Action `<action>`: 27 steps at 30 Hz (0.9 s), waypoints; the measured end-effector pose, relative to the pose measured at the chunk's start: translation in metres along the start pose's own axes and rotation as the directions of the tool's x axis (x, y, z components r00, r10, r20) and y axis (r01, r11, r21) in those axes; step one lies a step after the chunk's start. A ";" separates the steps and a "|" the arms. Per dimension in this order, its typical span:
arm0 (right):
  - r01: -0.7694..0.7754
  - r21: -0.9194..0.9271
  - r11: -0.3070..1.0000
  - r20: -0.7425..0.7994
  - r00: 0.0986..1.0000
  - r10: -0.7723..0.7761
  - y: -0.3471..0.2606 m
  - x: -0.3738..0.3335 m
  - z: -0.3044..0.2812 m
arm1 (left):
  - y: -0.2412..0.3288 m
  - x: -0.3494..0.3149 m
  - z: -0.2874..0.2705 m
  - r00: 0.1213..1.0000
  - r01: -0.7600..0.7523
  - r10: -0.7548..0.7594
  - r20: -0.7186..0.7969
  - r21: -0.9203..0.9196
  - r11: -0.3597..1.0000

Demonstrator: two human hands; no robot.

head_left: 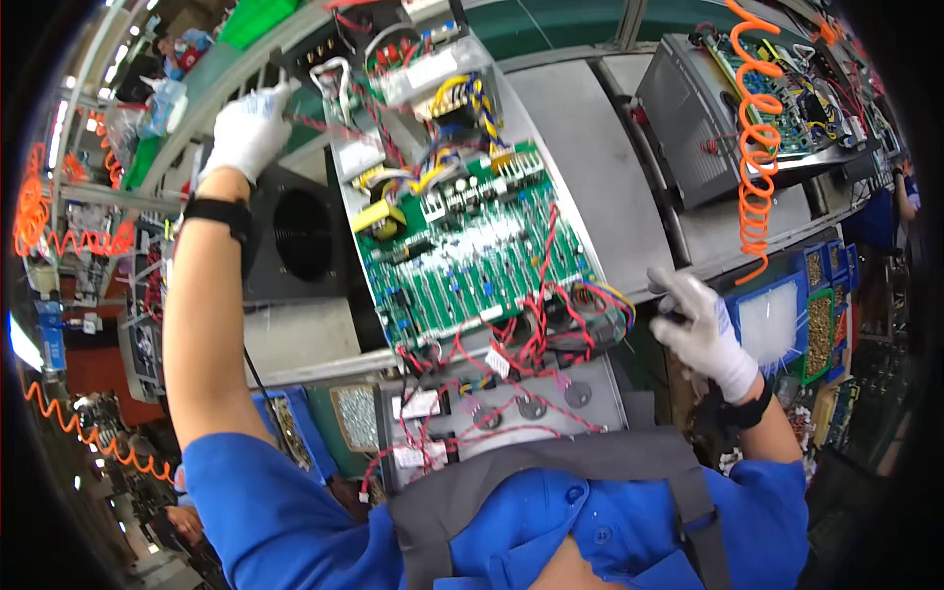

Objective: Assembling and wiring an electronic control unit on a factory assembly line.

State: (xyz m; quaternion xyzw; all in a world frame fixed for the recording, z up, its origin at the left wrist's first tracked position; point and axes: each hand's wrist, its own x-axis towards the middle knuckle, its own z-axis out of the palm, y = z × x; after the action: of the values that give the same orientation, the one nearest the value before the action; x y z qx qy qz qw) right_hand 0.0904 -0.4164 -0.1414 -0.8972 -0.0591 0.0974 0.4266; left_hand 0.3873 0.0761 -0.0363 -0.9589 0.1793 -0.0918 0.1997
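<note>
– Between both hands, what's there?
– Open metal chassis (526, 133) on the desk (615, 216), populated green board (472, 261) inside, red wires (541, 315) bunched at the near end.
– Fingers?
– Left hand (251, 128): fingers narrow, at the chassis's far left corner; can't tell if they grip a wire. Right hand (703, 329): fingers parted and bent, just beside the coloured wire bundle (615, 303).
– Containers?
– Right: blue bin (772, 286) with whitish contents; next to it, green-rimmed tray (808, 359) of small brass-coloured parts. Lower left: blue tray (313, 433), contents too small to tell; silver bits (356, 418) beside it.
– Surface, room?
– Desk's grey, metal-looking. Second open case (683, 123) at right, orange coiled hose (755, 157) hanging in front. Black panel (265, 261) with round opening, left. Co-worker (187, 51) far upper left, strip lights along the left edge.
</note>
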 end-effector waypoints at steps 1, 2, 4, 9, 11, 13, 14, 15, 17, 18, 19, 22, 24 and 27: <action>0.191 -0.095 0.977 0.033 0.981 -0.189 -0.005 -0.013 0.002 | 0.000 -0.002 0.002 1.000 0.002 -0.002 -0.022 0.012 1.000; 0.366 -0.369 0.854 0.073 0.928 -0.366 -0.011 -0.024 0.006 | 0.000 -0.001 0.000 0.999 0.037 -0.038 0.022 0.041 0.998; 0.441 -0.297 0.847 0.237 0.893 -0.383 -0.021 -0.038 0.017 | 0.006 -0.003 -0.005 0.998 0.032 -0.030 -0.061 0.042 0.999; 0.562 -0.307 0.768 0.256 0.826 -0.502 -0.046 -0.040 0.035 | 0.014 -0.021 -0.023 0.990 -0.063 0.054 -0.129 -0.067 0.996; 0.581 -0.340 0.739 0.275 0.813 -0.513 -0.051 -0.034 0.031 | 0.003 -0.026 -0.027 0.965 -0.101 0.077 -0.251 -0.082 0.992; 0.607 -0.348 0.715 0.293 0.795 -0.532 -0.053 -0.030 0.027 | -0.015 -0.026 -0.028 0.980 -0.013 0.009 -0.199 -0.017 1.000; 0.611 -0.354 0.708 0.335 0.790 -0.514 -0.052 -0.029 0.026 | -0.022 -0.025 -0.026 0.987 0.070 -0.066 -0.145 0.023 0.997; 0.593 -0.336 0.731 0.350 0.800 -0.488 -0.052 -0.028 0.025 | -0.024 -0.029 -0.018 0.989 0.097 -0.087 -0.123 0.074 0.992; 0.613 -0.319 0.723 0.304 0.789 -0.534 -0.051 -0.025 0.026 | -0.025 -0.030 -0.002 0.985 0.133 -0.121 -0.126 0.090 0.987; 0.618 -0.293 0.729 0.273 0.785 -0.556 -0.053 -0.023 0.025 | -0.024 -0.033 0.006 0.985 0.141 -0.135 -0.109 0.051 0.989; 0.616 -0.258 0.744 0.268 0.786 -0.558 -0.056 -0.020 0.022 | -0.025 -0.036 0.011 0.979 0.140 -0.137 -0.149 0.006 0.990; 0.536 -0.198 0.820 0.454 0.792 -0.408 -0.077 -0.002 0.006 | -0.031 -0.053 0.016 0.957 0.115 -0.162 -0.239 -0.198 0.973; 0.453 -0.094 0.887 0.531 0.776 -0.340 -0.100 0.014 -0.017 | -0.034 -0.067 0.014 0.969 0.159 -0.197 -0.149 -0.235 0.959; 0.676 -0.062 0.734 0.377 0.697 -0.610 -0.139 0.040 -0.020 | -0.033 -0.086 0.011 0.973 0.171 -0.211 -0.091 -0.326 0.930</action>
State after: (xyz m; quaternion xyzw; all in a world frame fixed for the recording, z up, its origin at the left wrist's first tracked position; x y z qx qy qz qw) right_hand 0.1310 -0.3359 -0.0259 -0.8267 -0.4502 0.0844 0.3267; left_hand 0.3208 0.1411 -0.0417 -0.9838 0.1096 -0.1404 0.0222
